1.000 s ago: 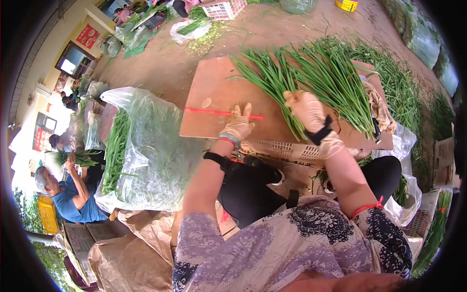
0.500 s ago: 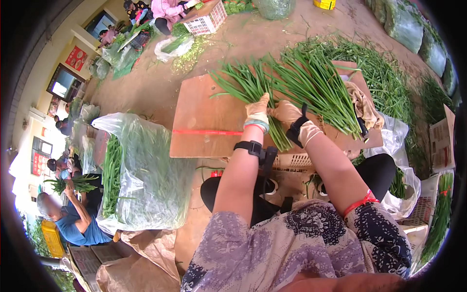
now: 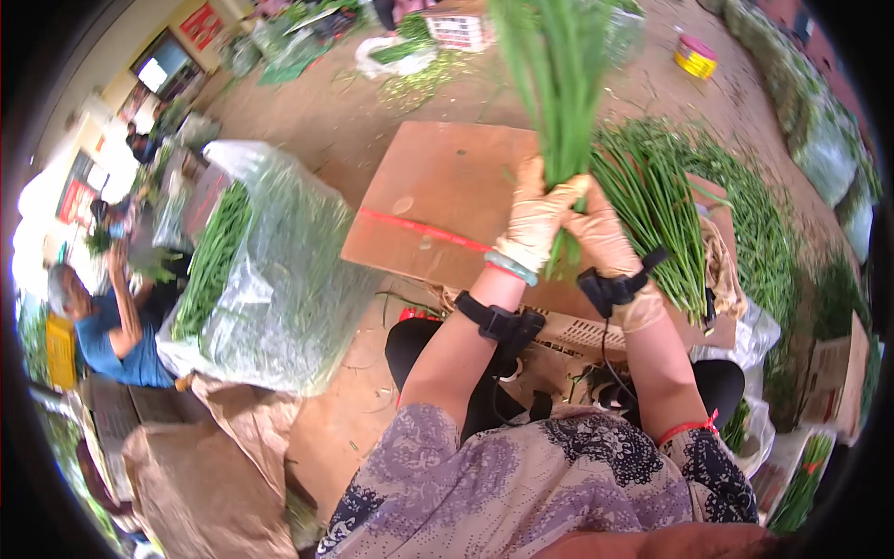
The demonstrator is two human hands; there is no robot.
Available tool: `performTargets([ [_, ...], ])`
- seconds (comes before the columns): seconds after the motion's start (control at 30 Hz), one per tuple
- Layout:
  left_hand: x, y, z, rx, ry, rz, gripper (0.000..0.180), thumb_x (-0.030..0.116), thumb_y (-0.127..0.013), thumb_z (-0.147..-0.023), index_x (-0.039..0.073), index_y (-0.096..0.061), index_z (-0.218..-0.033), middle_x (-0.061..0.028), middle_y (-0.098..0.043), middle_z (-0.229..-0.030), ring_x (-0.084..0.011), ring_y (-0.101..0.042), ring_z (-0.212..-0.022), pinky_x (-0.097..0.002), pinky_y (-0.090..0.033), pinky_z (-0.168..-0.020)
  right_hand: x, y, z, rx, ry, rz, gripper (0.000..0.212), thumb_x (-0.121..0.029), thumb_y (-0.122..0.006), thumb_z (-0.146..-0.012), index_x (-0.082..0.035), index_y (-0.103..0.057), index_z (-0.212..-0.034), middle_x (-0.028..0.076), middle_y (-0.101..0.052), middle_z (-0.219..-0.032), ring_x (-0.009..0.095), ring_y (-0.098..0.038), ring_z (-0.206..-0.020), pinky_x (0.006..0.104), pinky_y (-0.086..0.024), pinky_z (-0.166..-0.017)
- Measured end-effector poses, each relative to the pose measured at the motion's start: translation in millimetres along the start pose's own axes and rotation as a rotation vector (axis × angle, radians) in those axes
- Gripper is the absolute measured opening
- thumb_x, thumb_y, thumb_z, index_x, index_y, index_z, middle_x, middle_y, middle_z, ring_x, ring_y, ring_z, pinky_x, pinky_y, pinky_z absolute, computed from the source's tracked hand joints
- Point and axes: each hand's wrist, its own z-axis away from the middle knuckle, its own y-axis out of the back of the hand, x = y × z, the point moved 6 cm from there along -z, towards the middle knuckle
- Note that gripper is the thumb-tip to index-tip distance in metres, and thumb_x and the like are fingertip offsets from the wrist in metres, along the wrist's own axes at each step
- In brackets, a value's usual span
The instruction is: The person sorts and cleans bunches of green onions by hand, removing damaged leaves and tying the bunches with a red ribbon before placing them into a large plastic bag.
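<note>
Two bare forearms in short sleeves of a lilac, white and navy floral garment (image 3: 559, 475); black strap (image 3: 610, 287) at the right wrist, pale green bangle (image 3: 515, 268) at the left.
Left hand (image 3: 538, 219), in a translucent cream glove: fingers closed round the lower part of a bunch of long, slender green leafy stalks (image 3: 562, 102). Right hand (image 3: 603, 230), gloved alike: closed in on the same bunch, touching the left.
The bunch: raised between the hands, leaves pointing away, upper part blurred, cut ends showing below the grip.
Beneath: brown flat-board table (image 3: 447, 177), marked by a thin red strip (image 3: 424, 229), over a pale slotted plastic crate (image 3: 587, 334).
On its right side: loose pile of like green stalks (image 3: 656, 214), beside a crumpled beige cloth (image 3: 724, 270).
Left of the table: large clear plastic bag (image 3: 303, 270) of greens.
Past the table's right edge: broad heap of loose green leaves (image 3: 768, 224).
Further left: co-worker in a blue shirt (image 3: 126, 335).
Far floor: round yellow-and-pink tub (image 3: 695, 60); white lattice crate (image 3: 459, 31).
</note>
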Motion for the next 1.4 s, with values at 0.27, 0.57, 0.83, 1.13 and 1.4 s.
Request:
performTargets([
  [0.27,-43,2,13,-0.188,0.133,0.019,0.058,-0.005,-0.069,-0.073,0.003,-0.04,-0.123,-0.0037,-0.055,-0.11,-0.0125,-0.053,-0.098,-0.0265,-0.045,-0.087,70,42,9,-0.283,-0.382,-0.952,0.042,-0.029,-0.048,-0.091,-0.002,-0.047,-0.122,0.016,-0.055,-0.117,0.029,-0.054,-0.106,0.045,-0.045,-0.093],
  [0.57,-6,44,-43,-0.501,0.381,-0.15,0.026,0.021,-0.069,-0.079,0.005,-0.064,-0.099,-0.0021,-0.063,-0.079,-0.0111,-0.056,-0.069,-0.0276,-0.045,-0.064,-24,-47,-32,-0.191,0.259,0.503,0.019,-0.01,-0.061,-0.083,0.001,-0.06,-0.099,0.008,-0.063,-0.096,0.016,-0.059,-0.09,0.0308,-0.046,-0.08],
  [0.83,32,175,-86,-0.402,0.637,-0.544,0.037,0.018,-0.073,-0.075,0.0,-0.062,-0.105,-0.0062,-0.064,-0.089,-0.0141,-0.059,-0.081,-0.0247,-0.047,-0.072,58,-160,-73,-0.229,-0.136,0.298,0.047,-0.041,-0.051,-0.091,-0.002,-0.051,-0.116,0.01,-0.062,-0.103,0.018,-0.056,-0.099,0.0335,-0.043,-0.085],
  [1.13,-65,332,-24,0.221,0.541,-0.876,0.073,0.04,-0.068,-0.079,-0.005,-0.04,-0.129,-0.0124,-0.054,-0.118,-0.0187,-0.052,-0.103,-0.0291,-0.042,-0.086,193,-205,-54,-0.218,-0.624,0.474,0.033,-0.021,-0.057,-0.086,0.001,-0.056,-0.11,0.01,-0.063,-0.092,0.02,-0.061,-0.086,0.0334,-0.049,-0.069],
  [1.4,-74,287,-44,-0.303,0.228,-1.497,0.072,0.046,-0.065,-0.076,-0.007,-0.047,-0.122,-0.024,-0.064,-0.092,-0.0343,-0.062,-0.09,-0.0397,-0.049,-0.08,137,-177,-58,-0.349,-0.278,0.963,0.026,-0.027,-0.06,-0.075,-0.003,-0.067,-0.082,0.019,-0.066,-0.077,0.026,-0.067,-0.077,0.0396,-0.051,-0.067],
])
